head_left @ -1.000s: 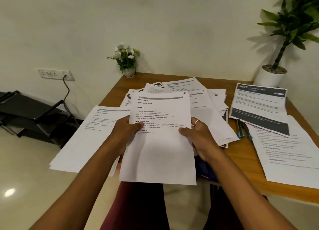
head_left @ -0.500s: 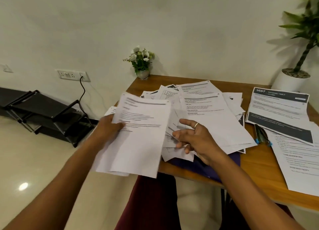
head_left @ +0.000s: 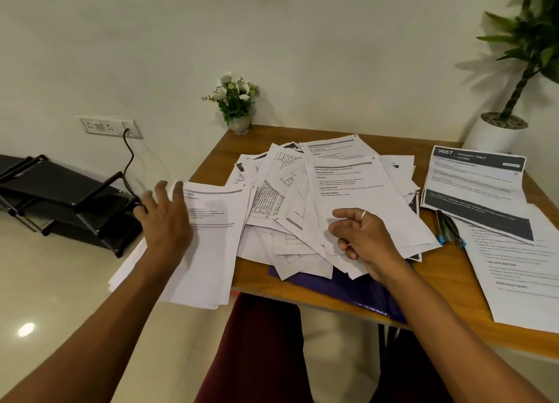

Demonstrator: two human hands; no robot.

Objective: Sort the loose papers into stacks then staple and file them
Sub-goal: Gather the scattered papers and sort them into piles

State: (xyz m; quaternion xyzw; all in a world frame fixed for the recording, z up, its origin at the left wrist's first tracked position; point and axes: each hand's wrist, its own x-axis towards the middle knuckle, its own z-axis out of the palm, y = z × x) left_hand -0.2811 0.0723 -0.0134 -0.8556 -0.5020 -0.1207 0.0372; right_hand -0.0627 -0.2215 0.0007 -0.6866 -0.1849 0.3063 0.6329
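The stack (head_left: 211, 245) lies lengthwise near-to-far, heading far, overhanging the worktop (head_left: 447, 269) at its left edge under the flat, spread fingers of the left hand (head_left: 168, 221), while the right hand (head_left: 366, 239) rests half-curled fingers, gripping nothing, on the loose pile (head_left: 302, 209).

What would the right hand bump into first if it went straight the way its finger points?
Probably the messy pile of loose papers. The right hand points left, straight across it, toward the sheet with printed tables. How high the hand hovers above the pile is unclear.
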